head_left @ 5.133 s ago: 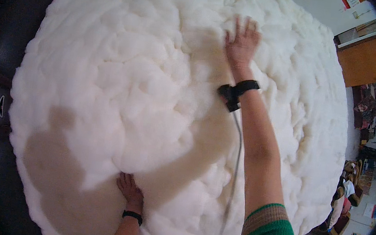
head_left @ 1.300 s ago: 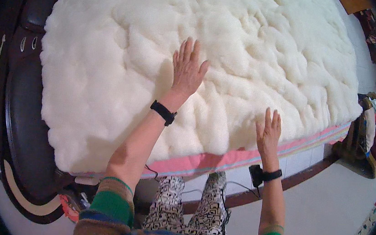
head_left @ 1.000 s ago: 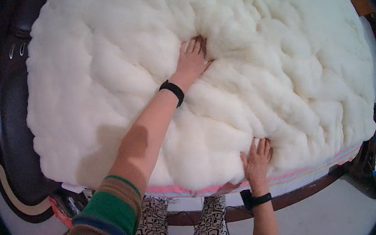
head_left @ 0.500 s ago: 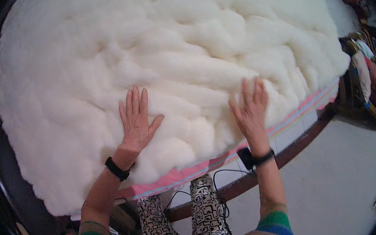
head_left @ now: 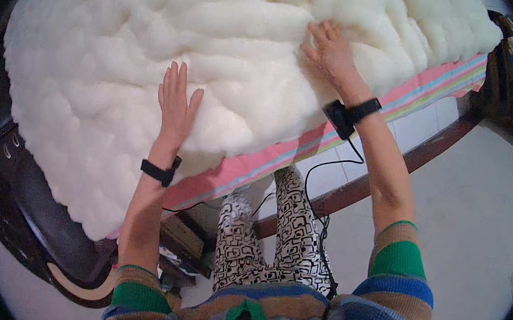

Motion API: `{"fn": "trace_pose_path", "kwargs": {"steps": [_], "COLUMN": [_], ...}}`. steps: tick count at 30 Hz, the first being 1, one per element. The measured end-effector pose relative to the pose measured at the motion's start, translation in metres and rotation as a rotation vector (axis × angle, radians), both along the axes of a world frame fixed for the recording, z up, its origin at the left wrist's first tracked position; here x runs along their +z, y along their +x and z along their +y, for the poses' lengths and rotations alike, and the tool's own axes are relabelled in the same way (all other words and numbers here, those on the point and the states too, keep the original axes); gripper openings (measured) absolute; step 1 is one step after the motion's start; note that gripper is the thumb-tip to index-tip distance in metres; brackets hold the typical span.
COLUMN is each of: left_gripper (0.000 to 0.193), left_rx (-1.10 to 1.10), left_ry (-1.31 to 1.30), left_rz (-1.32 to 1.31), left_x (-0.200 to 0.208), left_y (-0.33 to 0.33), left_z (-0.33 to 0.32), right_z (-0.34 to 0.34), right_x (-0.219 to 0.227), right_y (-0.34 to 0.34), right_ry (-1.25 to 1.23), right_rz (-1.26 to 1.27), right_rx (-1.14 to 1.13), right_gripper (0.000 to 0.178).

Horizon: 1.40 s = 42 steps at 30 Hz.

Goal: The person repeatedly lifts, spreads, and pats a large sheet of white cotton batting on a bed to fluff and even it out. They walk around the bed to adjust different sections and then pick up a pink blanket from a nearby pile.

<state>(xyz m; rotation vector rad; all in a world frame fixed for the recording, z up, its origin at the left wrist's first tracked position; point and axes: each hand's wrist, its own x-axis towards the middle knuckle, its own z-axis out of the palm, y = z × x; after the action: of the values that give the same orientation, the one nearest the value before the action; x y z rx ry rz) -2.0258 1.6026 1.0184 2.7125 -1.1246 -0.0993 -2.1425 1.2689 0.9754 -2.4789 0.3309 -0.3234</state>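
A thick, lumpy sheet of white cotton batting (head_left: 122, 65) lies spread in front of me, full of soft folds and dents. Beneath its near edge shows a pink striped cloth (head_left: 334, 134). My left hand (head_left: 177, 107) rests flat on the batting left of the middle, fingers stretched and thumb apart. Farther off to the right, my right hand (head_left: 331, 54) lies on the batting beside a raised fold. Its fingers are apart and a little bent, and nothing shows in its grasp. Both wrists wear black bands.
A dark leather-like seat (head_left: 46, 197) borders the batting on the left. A dark wooden rail (head_left: 362, 193) runs below the cloth, near my patterned trouser legs (head_left: 299, 227). A black cable (head_left: 329, 162) hangs from the right wrist device. Dark furniture (head_left: 504, 92) stands far right.
The view has shifted, so batting, cloth and hands sit higher in the picture. My right hand is farther forward, its fingers more bent. My left hand still lies flat.
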Motion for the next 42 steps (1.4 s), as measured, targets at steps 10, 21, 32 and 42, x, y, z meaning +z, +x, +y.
{"fn": "trace_pose_path", "kwargs": {"steps": [10, 21, 32, 42], "left_gripper": [0.073, 0.072, 0.066, 0.066], "left_rx": [-0.03, -0.05, 0.069, -0.183], "left_ry": [0.539, 0.11, 0.111, 0.002], "left_rz": [-0.104, 0.063, 0.264, 0.183], "left_x": [-0.084, 0.255, 0.349, 0.256], "left_y": [-0.136, -0.294, -0.578, -0.789], "left_z": [0.013, -0.042, -0.326, -0.923], "right_z": [0.12, 0.01, -0.312, -0.81], "right_x": [-0.06, 0.274, 0.331, 0.26], "right_y": [-0.104, -0.341, -0.7, -0.926], "right_ry": [-0.193, 0.076, 0.396, 0.478], "right_rz": [0.019, 0.021, 0.307, 0.155], "right_rx": [0.176, 0.102, -0.075, -0.271], "right_gripper": [0.054, 0.038, 0.041, 0.043]}}
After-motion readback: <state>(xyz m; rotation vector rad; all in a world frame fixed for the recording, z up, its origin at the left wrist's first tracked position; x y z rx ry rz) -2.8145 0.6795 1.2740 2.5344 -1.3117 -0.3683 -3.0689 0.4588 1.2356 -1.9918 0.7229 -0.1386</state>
